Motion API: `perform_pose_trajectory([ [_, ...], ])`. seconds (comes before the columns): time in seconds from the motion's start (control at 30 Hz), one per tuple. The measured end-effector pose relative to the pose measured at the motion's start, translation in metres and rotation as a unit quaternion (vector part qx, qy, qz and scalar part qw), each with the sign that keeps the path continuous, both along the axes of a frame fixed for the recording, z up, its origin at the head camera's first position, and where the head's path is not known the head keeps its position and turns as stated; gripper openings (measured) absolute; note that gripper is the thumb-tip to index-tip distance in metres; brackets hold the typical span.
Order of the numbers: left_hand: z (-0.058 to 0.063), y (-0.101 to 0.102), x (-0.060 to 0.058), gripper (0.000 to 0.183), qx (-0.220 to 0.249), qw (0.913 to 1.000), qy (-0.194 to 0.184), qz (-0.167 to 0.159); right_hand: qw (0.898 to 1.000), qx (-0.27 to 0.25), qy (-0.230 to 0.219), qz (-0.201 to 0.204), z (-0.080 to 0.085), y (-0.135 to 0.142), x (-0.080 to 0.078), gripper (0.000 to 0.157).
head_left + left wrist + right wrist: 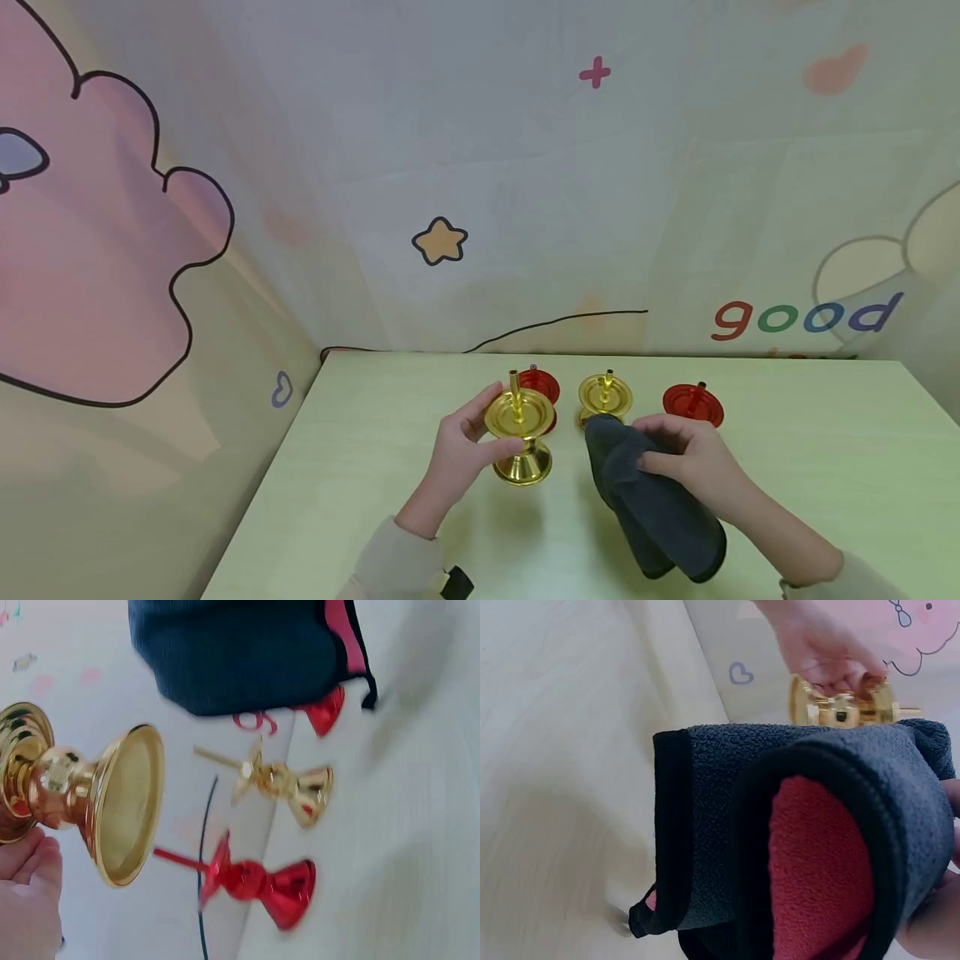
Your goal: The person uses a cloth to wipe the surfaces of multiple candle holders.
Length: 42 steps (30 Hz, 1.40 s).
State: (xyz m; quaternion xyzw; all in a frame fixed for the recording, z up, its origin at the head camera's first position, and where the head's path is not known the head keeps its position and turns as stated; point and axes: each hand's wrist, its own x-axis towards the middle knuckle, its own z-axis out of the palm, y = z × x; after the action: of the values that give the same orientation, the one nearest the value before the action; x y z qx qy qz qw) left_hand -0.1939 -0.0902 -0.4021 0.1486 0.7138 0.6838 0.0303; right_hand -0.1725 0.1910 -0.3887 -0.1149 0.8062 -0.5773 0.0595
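Observation:
My left hand (467, 450) grips a shiny gold candlestick (523, 462) by its waist, upright and raised over the table. In the left wrist view the flared base of that candlestick (129, 806) looms large, with fingertips below its stem. From my right hand (693, 467) a folded dark grey cloth (660, 521) hangs down, pinched between thumb and fingers. Its red inner side and black edging show in the right wrist view of the cloth (821, 859). Cloth and held candlestick are apart in the head view.
Behind the hands stand a red candlestick (542, 382), partly hidden by the held one, a second gold candlestick (606, 392) and another red candlestick (693, 403) whose lower part is covered by the right hand. A printed curtain (510, 167) backs the pale table (825, 483).

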Motion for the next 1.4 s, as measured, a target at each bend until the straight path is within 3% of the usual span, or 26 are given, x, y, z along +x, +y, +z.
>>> perform_pose_trajectory([
  [0.3,-0.025,-0.016,-0.035,0.081,0.002,0.9917,-0.022,0.127,0.999,0.028,-0.002,-0.027,0.006,0.022,0.003,0.037],
  [0.63,-0.056,-0.021,-0.064,0.084,-0.054,0.9659,-0.016,0.253,0.999,0.031,-0.012,-0.026,0.001,0.037,0.009,0.031],
  [0.93,-0.084,-0.027,-0.087,0.086,-0.055,0.9518,-0.030,0.300,0.999,0.013,-0.034,-0.021,-0.009,0.040,0.012,0.027],
  [1.17,-0.094,-0.029,-0.096,0.084,-0.073,0.9428,-0.023,0.324,0.999,0.007,-0.036,-0.016,-0.012,0.038,0.012,0.028],
  [1.4,-0.100,-0.030,-0.103,0.083,-0.070,0.9415,-0.030,0.328,0.999,0.004,-0.034,-0.007,-0.013,0.038,0.012,0.029],
])
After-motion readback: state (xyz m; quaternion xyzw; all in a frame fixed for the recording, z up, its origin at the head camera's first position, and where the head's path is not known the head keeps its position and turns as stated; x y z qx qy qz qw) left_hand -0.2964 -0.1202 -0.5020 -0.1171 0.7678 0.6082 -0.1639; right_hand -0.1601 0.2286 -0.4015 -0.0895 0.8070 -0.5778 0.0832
